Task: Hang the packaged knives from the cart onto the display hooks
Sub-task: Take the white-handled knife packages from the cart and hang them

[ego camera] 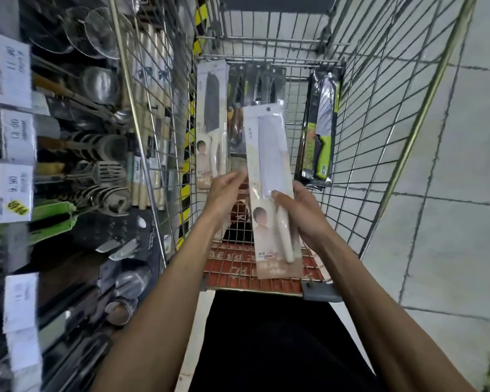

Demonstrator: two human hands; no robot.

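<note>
At frame centre, above the wire cart point(379, 131), the right hand point(304, 215) grips a packaged white knife point(269, 162). The left hand point(224, 190) touches its left edge with straight fingers. Other packaged knives point(212, 117) lean upper centre inside the cart.

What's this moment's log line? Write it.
right hand grips knife pack over cart | left hand touches its edge | not yet hung

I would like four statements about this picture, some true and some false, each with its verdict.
1. The right hand grips a white-bladed knife pack. True.
2. That pack already hangs on a display hook. False: it is held over the cart.
3. A green-handled knife pack leans at the cart's right wall. True.
4. The cart holds no other packs. False: a dark-bladed knife pack and others stand inside.
</note>
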